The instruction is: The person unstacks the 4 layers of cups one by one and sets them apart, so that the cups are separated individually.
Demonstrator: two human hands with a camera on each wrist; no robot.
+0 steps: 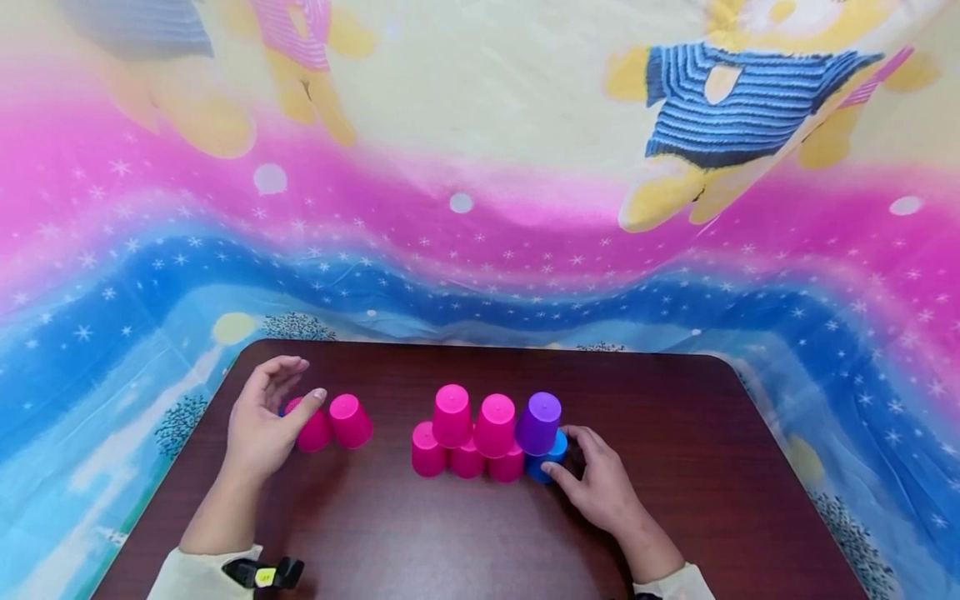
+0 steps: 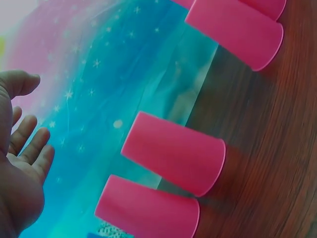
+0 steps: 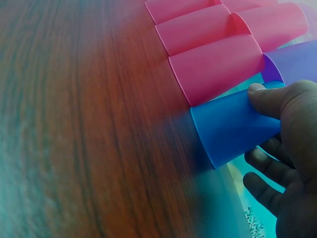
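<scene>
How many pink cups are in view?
7 visible: three lower pink cups in a row, two upper pink cups resting on that row, two separate pink cups beside the left hand. Others may be hidden behind that hand or nested.

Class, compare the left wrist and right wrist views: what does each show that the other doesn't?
Only the left wrist view: the left hand and two separate pink cups.
Only the right wrist view: the right hand, the blue cup it holds and the purple cup.
Both: some stacked pink cups, the table, the patterned cloth.
</scene>
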